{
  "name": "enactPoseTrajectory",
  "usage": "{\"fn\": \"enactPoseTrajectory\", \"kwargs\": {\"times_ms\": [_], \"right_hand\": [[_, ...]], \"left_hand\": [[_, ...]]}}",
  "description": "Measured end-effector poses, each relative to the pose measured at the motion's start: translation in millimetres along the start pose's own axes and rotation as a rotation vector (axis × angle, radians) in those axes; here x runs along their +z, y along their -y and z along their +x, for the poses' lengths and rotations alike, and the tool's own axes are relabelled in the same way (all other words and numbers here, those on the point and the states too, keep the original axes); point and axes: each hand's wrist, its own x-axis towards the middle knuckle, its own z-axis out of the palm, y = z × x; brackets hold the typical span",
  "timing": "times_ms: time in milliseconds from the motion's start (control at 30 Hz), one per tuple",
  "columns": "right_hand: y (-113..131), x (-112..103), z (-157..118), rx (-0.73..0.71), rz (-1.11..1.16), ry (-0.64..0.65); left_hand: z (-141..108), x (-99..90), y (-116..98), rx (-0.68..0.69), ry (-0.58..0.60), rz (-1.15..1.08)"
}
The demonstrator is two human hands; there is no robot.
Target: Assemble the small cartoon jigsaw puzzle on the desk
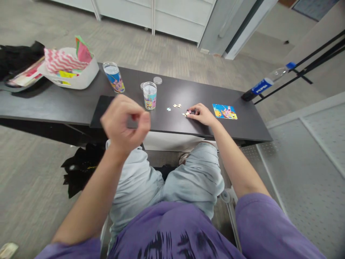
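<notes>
My left hand [125, 124] is raised in front of the desk's near edge, blurred, with its fingers curled in towards the thumb. Whatever it may hold is hidden. Over on the desk, my right hand [202, 113] has its fingertips bent down around a small cluster of jigsaw puzzle pieces [185, 114]. Two loose jigsaw pieces [177, 105] lie just beyond that cluster, and a single bluish piece [168, 109] is to their left. A clear jar with a cartoon print [150, 96] stands behind my left hand. To the right lies a cartoon puzzle picture [224, 111].
A second cartoon jar [114, 77] and metal lids [157, 80] are farther back. A white basket [86, 77] with cloth stands left, and a black flat panel [100, 111] lies nearer me. A Pepsi bottle [262, 86] is at the desk's right end, beside black rails.
</notes>
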Motion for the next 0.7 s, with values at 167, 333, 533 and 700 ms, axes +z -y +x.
{"fn": "enactPoseTrajectory", "kwargs": {"times_ms": [167, 333, 533, 700], "right_hand": [[-7.8, 15.1, 2.1, 0.006, 0.087, -0.059], [-8.3, 21.9, -0.3, -0.005, 0.178, -0.093], [-5.9, 26.4, -3.6, 0.014, 0.317, -0.134], [-10.5, 15.3, -8.0, 0.047, 0.537, -0.102]], "left_hand": [[-8.6, 89.5, 11.8, -0.148, 0.403, 0.018], [1.9, 146.5, 21.5, -0.293, 0.649, 0.143], [19.2, 176.6, 27.9, -0.362, 0.691, 0.251], [28.5, 184.7, 36.0, -0.418, 0.7, 0.265]]}}
